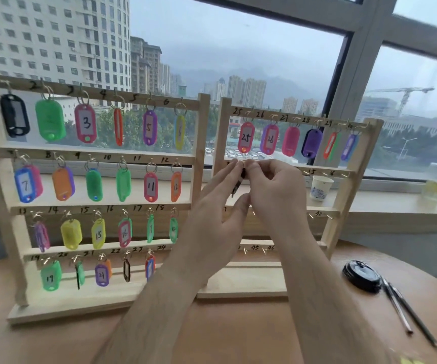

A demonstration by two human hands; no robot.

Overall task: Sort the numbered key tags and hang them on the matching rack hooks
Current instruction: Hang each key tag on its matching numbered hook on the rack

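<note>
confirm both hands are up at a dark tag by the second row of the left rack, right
Wrong rack. The head view shows the left hand and right hand at the dark tag by the second row of the right rack, not the left rack.

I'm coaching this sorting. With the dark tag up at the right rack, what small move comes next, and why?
Probably slip the ring of the dark tag over the leftmost second-rail hook of the right rack: the right hand pinches it there, the top row is full, that rail's visible hooks are bare.
</note>
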